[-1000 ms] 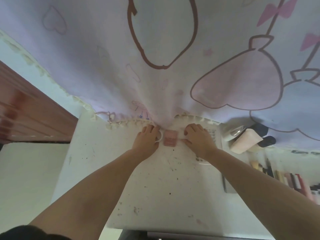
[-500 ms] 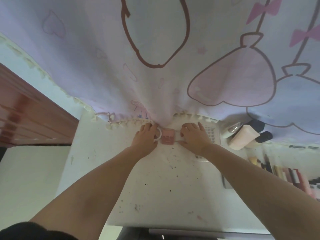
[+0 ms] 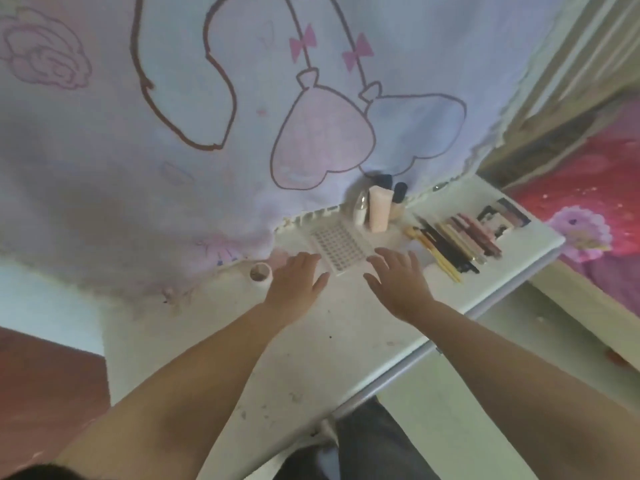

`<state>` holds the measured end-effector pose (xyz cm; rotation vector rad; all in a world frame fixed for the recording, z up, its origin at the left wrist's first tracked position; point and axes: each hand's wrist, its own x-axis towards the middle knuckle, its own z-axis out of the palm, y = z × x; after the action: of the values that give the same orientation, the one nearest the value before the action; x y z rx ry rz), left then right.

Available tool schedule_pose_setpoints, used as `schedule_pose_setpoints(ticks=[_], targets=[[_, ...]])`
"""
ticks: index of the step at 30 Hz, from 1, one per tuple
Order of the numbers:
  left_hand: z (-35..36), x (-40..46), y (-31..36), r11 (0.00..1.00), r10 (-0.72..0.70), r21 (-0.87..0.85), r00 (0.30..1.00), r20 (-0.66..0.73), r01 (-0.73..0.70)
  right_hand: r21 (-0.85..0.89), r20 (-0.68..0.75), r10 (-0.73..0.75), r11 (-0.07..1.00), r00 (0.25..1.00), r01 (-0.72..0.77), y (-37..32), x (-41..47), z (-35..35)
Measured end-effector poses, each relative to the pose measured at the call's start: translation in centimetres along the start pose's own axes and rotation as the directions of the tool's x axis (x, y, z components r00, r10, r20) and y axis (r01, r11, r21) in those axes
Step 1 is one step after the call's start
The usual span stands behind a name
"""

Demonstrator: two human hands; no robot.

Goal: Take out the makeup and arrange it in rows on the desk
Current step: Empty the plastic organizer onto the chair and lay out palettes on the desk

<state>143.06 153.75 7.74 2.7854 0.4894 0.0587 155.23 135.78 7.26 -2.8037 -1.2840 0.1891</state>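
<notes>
Both hands have left the pink compact: left hand [image 3: 294,277] and right hand [image 3: 398,278] hover open-fingered beside the round pot [image 3: 260,272].

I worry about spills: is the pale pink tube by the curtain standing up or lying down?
Upright. The pale pink tube stands on end at the desk's far edge, among small bottles, its top flat and level.

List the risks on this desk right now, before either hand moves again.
1. The round pot sits just beside the left hand; a careless sweep might knock it over.
2. The upright pink tube and the bottles around it stand close together behind the right hand; a reach past them could topple several.
3. The pencils and sticks lie near the desk edge and may roll off if bumped.
</notes>
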Motion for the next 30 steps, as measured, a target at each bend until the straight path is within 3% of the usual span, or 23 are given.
schedule_pose_setpoints(ticks=[3, 6, 10, 14, 19, 25, 30], targets=[[2.4, -1.3, 5.1, 0.978, 0.202, 0.043, 0.977, 0.072, -0.205, 0.022, 0.046, 0.225, 0.974, 0.973, -0.226, 2.6, -7.4, 1.3], [5.1, -3.0, 10.9, 0.918, 0.384, 0.025, 0.904, 0.187, -0.395, 0.057, 0.071, 0.444, 0.892, 0.893, -0.448, 4.9, -15.7, 2.7], [8.9, -7.0, 19.1, 0.765, 0.605, -0.032, 0.701, 0.379, -0.643, 0.097, 0.116, 0.701, 0.697, 0.704, -0.71, 5.8, -28.2, 5.5], [12.2, -13.5, 25.9, 0.57, 0.723, -0.048, 0.472, 0.504, -0.82, 0.163, 0.196, 0.856, 0.452, 0.477, -0.877, 4.1, -40.4, 8.8], [15.5, -23.8, 32.4, 0.308, 0.788, -0.073, 0.212, 0.578, -0.948, 0.243, 0.272, 0.931, 0.177, 0.242, -0.954, -0.3, -53.5, 12.4], [19.6, -39.3, 39.3, 0.138, 0.75, -0.117, 0.027, 0.661, -0.984, 0.257, 0.316, 0.947, -0.022, 0.063, -0.966, -6.0, -69.6, 14.5], [22.4, -53.2, 45.4, -0.062, 0.703, -0.231, -0.207, 0.68, -0.971, 0.245, 0.341, 0.922, -0.275, -0.182, -0.93, -11.4, -83.5, 15.9]])
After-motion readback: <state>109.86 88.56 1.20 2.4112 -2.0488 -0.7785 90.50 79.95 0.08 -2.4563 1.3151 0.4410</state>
